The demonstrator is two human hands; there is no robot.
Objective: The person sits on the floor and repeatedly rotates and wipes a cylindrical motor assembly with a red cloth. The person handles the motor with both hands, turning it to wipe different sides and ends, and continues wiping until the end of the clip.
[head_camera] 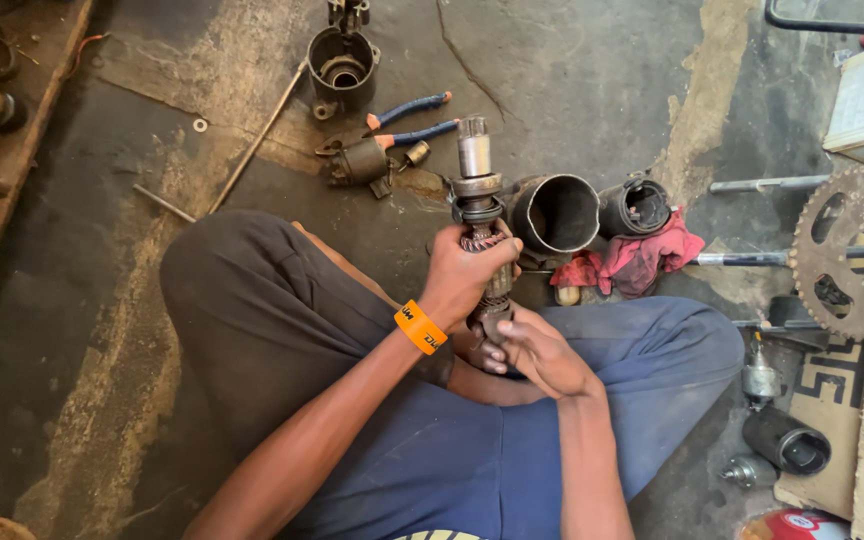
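Observation:
I sit on a concrete floor holding a greasy metal shaft assembly (478, 185) upright over my lap. My left hand (464, 272), with an orange wristband, is wrapped around the shaft's middle, just below a toothed collar. My right hand (532, 348) grips the shaft's lower end from beneath. The shaft's pale cylindrical top sticks up above both hands.
Two dark cylindrical housings (556, 212) and a red rag (642, 258) lie just beyond the shaft. Pliers with blue handles (414, 120), a motor casing (342, 65), a long rod (257, 140), a large sprocket (850, 250) and more cylinders (786, 440) surround me.

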